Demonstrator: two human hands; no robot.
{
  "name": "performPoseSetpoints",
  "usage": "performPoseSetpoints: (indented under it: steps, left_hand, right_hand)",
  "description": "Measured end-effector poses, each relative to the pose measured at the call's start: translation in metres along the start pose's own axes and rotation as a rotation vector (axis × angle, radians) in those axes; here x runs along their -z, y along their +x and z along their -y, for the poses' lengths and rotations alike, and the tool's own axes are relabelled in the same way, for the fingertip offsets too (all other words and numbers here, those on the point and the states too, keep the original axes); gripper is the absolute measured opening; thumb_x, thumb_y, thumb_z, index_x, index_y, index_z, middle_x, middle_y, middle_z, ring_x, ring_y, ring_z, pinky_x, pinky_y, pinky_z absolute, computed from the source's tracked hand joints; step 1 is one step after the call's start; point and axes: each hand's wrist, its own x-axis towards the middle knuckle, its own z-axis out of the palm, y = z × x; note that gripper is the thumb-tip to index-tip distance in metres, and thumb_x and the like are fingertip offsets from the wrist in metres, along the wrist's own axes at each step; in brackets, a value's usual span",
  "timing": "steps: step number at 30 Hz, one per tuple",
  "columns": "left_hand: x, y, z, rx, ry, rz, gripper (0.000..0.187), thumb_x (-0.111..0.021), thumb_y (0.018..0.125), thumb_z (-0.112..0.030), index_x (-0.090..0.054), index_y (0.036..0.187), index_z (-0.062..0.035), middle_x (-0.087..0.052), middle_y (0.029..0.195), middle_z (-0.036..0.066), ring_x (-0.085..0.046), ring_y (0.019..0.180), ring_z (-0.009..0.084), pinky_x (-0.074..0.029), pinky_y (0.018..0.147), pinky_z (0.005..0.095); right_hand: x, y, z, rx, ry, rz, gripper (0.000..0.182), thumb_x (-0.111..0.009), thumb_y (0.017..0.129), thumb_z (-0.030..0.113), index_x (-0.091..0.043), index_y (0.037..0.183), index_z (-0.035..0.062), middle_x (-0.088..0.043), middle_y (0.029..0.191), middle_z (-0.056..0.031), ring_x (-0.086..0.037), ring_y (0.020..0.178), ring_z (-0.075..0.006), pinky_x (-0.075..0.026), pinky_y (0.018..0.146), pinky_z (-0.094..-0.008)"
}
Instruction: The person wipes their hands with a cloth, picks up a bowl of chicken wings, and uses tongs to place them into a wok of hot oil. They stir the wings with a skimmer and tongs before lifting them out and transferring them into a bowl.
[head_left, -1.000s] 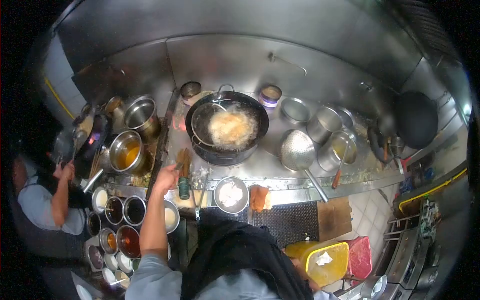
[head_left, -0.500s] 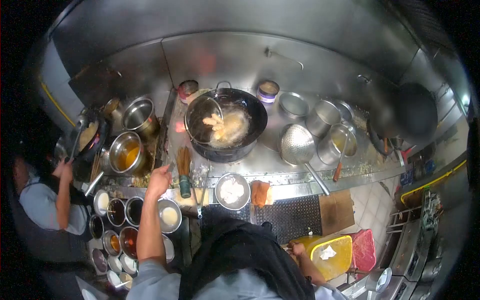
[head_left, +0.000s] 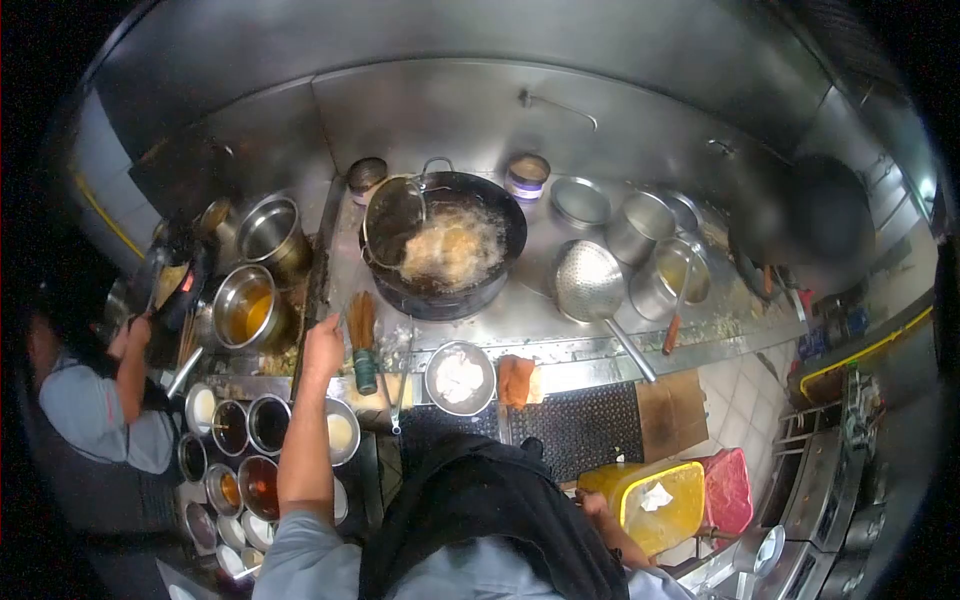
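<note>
My left hand (head_left: 322, 347) is closed beside the bamboo brush (head_left: 361, 330). It appears to grip the wire skimmer (head_left: 393, 222), though the thin handle is hard to make out. The skimmer stands tilted over the left side of a black wok (head_left: 512, 235). In the wok, pale pieces of food (head_left: 450, 245) lie in bubbling oil. My right hand (head_left: 597, 503) is low at my side by the yellow bin (head_left: 690, 490), its fingers curled round something too small to name.
A bowl of white stuff (head_left: 460, 378) and an orange cloth (head_left: 516, 382) lie at the counter's front edge. A perforated ladle (head_left: 588, 282) and metal pots (head_left: 640, 225) stand right. Sauce containers (head_left: 230, 425) fill the lower left. Another person (head_left: 100, 405) works at the far left.
The food has gone from the skimmer into the oil, which bubbles more strongly. The skimmer has tipped, and my left hand has shifted slightly forward. My right hand has stayed low.
</note>
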Motion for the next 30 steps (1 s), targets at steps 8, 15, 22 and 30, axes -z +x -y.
performPoseSetpoints:
  steps: [8, 15, 22, 30]
  left_hand:
    - [-0.002, 0.019, -0.001, 0.068, 0.076, -0.081, 0.036, -0.055, 0.084, -0.006, -0.062, 0.120, -0.0026, -0.062, 0.096, 0.030, -0.061, 0.094, 0.0442, -0.050, 0.080, 0.0455]
    - [-0.021, 0.048, 0.026, 0.101, -0.213, 0.219, 0.033, -0.053, 0.085, -0.005, -0.064, 0.116, -0.0024, -0.064, 0.074, 0.022, -0.065, 0.064, 0.0296, -0.051, 0.061, 0.0408]
    - [-0.026, 0.045, 0.017, 0.601, -0.804, 0.622, 0.033, -0.053, 0.092, -0.009, -0.050, 0.125, -0.0067, -0.049, 0.063, -0.001, -0.039, 0.041, 0.0080, -0.028, 0.034, 0.0257]
    - [-0.028, 0.012, 0.000, 0.620, -0.895, 0.730, 0.034, -0.053, 0.093, -0.010, -0.046, 0.127, -0.0092, -0.050, 0.067, -0.001, -0.037, 0.041, 0.0065, -0.025, 0.034, 0.0240]
  right_hand:
    - [-0.002, -0.014, -0.016, 0.219, -0.235, -0.110, 0.042, -0.046, 0.097, 0.030, -0.047, 0.134, 0.0105, -0.066, 0.112, -0.0111, -0.068, 0.084, -0.0257, -0.050, 0.064, -0.0390]
    - [-0.006, -0.044, 0.022, 0.059, -0.090, -0.121, 0.041, -0.046, 0.097, 0.030, -0.046, 0.134, 0.0120, -0.064, 0.118, -0.0117, -0.067, 0.088, -0.0277, -0.051, 0.066, -0.0414]
    - [0.000, -0.016, 0.015, 0.006, 0.182, -0.079, 0.039, -0.046, 0.098, 0.030, -0.046, 0.134, 0.0137, -0.062, 0.121, -0.0114, -0.067, 0.090, -0.0283, -0.050, 0.065, -0.0433]
    - [-0.012, -0.067, 0.047, -0.016, -0.116, -0.205, 0.033, -0.047, 0.098, 0.029, -0.054, 0.125, 0.0123, -0.066, 0.116, -0.0095, -0.069, 0.090, -0.0266, -0.051, 0.065, -0.0414]
